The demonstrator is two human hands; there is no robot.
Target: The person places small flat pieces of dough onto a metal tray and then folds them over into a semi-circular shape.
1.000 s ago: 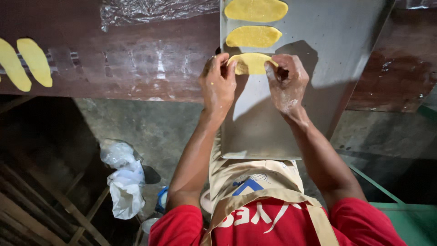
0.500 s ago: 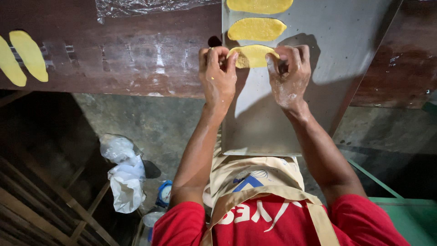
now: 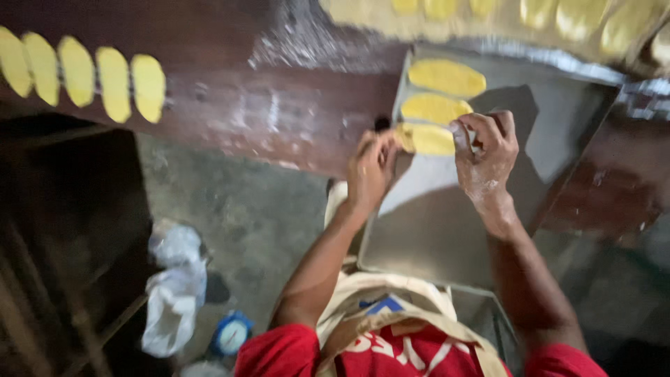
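Observation:
Three flat yellow oval dough pieces lie in a column at the left end of a grey metal tray [image 3: 551,132]. My left hand [image 3: 372,167] pinches the left end of the nearest dough piece [image 3: 431,139]. My right hand [image 3: 486,157], dusted with flour, has its fingers curled at that piece's right end. The second dough piece [image 3: 434,108] and the third dough piece [image 3: 447,77] lie just beyond it. The picture is blurred by motion.
A dark brown wooden table [image 3: 279,119] carries the tray. A row of yellow dough ovals [image 3: 105,80] lies at its left end, and more dough pieces [image 3: 558,17] lie along the far edge. Below, on the concrete floor, are a white plastic bag [image 3: 174,293] and a small blue scale [image 3: 232,334].
The view has swung left and tilted up, showing more of the dough row at left and pieces at the far edge. Both hands stay on the nearest dough piece.

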